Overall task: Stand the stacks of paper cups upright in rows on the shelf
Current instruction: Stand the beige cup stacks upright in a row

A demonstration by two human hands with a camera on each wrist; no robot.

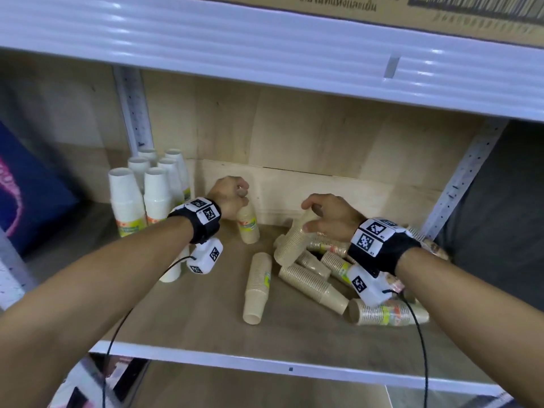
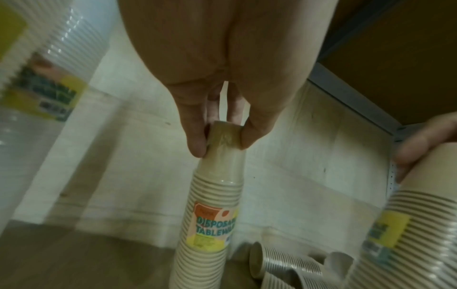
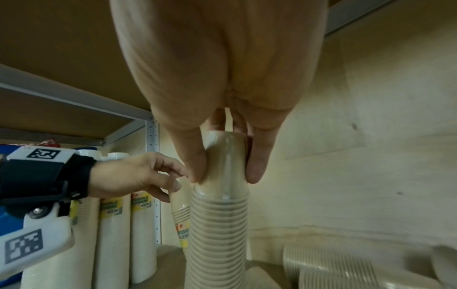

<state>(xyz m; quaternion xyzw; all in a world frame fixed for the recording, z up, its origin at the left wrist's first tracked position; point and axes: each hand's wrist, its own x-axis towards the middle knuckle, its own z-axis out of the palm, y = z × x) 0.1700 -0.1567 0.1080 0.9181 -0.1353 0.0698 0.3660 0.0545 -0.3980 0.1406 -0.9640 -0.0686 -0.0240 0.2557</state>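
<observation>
My left hand (image 1: 232,195) (image 2: 222,135) pinches the top of a beige wrapped cup stack (image 1: 248,226) (image 2: 210,224) that stands upright on the shelf (image 1: 191,319) near the back wall. My right hand (image 1: 321,216) (image 3: 226,162) grips the top end of a second beige stack (image 1: 291,244) (image 3: 217,234), which leans, its lower end among the fallen stacks. Several beige stacks (image 1: 318,281) lie on their sides to the right; one (image 1: 257,287) lies alone in the middle. Several white stacks (image 1: 141,195) stand upright at the back left.
A white upper shelf (image 1: 265,54) overhangs the working space, bearing a cardboard box (image 1: 441,13). Perforated metal posts (image 1: 134,110) (image 1: 468,178) stand at both sides. A wooden panel (image 1: 323,136) backs the shelf. A blue item (image 1: 26,195) sits at far left.
</observation>
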